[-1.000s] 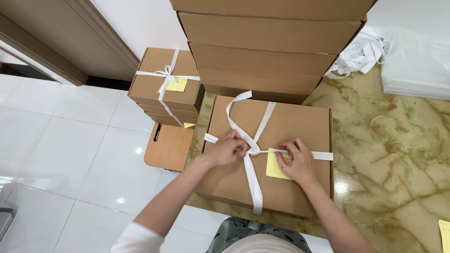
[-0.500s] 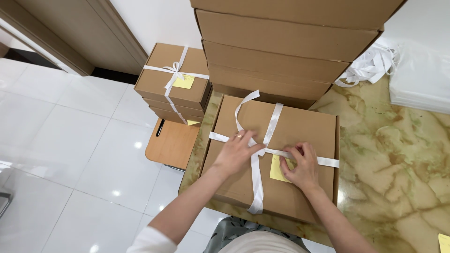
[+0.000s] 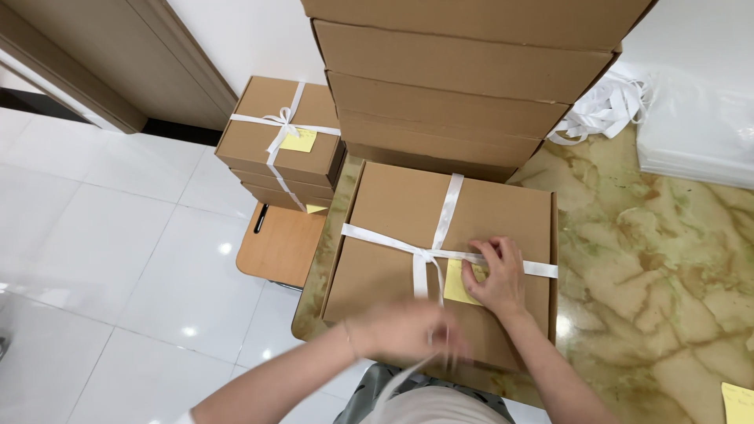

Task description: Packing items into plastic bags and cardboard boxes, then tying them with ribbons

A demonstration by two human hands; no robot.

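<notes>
A flat brown cardboard box [image 3: 393, 220] lies on the marble table, crossed by a white ribbon [image 3: 448, 204] knotted near its middle. My right hand [image 3: 495, 275] presses on the ribbon and on a yellow sticky note [image 3: 457, 284] beside the knot. My left hand [image 3: 404, 328], blurred with motion, is at the box's near edge with its fingers closed on the loose ribbon ends, which trail down toward me.
A tall stack of brown boxes [image 3: 463, 78] stands behind it. Ribbon-tied boxes [image 3: 279, 141] sit stacked on a small wooden stool [image 3: 279, 247] at left. Loose white ribbon [image 3: 605, 110] and a plastic bag [image 3: 699, 126] lie at right; another yellow note [image 3: 738, 402] lies at bottom right.
My left hand has pulled back from the knot toward me, drawing the ribbon ends tight. The loop above the knot is gone. The right hand stays on the knot.
</notes>
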